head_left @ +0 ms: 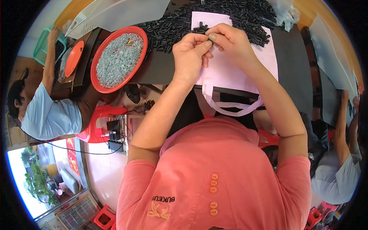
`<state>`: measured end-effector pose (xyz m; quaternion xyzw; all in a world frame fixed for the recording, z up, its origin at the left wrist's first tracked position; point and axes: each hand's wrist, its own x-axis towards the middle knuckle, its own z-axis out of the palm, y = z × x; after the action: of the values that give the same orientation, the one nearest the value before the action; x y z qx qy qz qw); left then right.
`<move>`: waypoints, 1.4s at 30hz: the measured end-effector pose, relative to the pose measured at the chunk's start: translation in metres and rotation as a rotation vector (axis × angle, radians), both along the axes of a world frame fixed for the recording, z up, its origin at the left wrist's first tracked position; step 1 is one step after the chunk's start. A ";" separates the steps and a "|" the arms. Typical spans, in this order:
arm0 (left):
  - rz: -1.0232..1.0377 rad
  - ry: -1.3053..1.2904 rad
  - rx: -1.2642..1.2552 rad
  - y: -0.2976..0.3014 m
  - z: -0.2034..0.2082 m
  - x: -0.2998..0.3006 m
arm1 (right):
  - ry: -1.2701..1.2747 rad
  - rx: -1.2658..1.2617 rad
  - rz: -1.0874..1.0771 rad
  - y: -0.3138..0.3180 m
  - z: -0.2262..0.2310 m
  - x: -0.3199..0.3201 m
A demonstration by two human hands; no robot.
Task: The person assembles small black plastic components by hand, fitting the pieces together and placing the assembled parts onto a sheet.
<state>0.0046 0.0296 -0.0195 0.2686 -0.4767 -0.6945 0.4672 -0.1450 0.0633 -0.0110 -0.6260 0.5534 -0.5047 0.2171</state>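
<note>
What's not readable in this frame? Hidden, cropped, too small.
Between the fingers: head view, any held piece is hidden by the left hand and right hand.
Pink bag, upper part: head view, covered by both hands and black pieces.
Black pieces, far side: head view, cut off by the top edge.
Pale pieces in the red tray: head view, individually too small.
</note>
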 end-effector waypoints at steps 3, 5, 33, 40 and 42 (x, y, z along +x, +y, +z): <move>-0.011 -0.035 -0.013 0.001 0.001 -0.002 | 0.100 -0.092 -0.009 0.000 -0.001 -0.001; -0.016 -0.063 -0.020 0.001 0.000 -0.005 | 0.175 -0.161 -0.035 -0.001 -0.003 -0.003; 0.001 0.001 0.032 -0.020 -0.029 -0.022 | 0.295 -0.049 0.020 0.009 -0.010 -0.007; -0.011 0.060 0.024 -0.020 -0.031 -0.027 | 0.463 -0.138 -0.078 0.021 0.002 0.013; -0.018 0.017 -0.049 -0.020 -0.036 -0.041 | 0.469 -0.217 -0.101 0.019 -0.008 -0.008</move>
<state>-0.0363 0.0091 -0.0559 0.2468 -0.4919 -0.6891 0.4714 -0.1527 0.0822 -0.0192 -0.7171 0.5619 -0.4122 -0.0109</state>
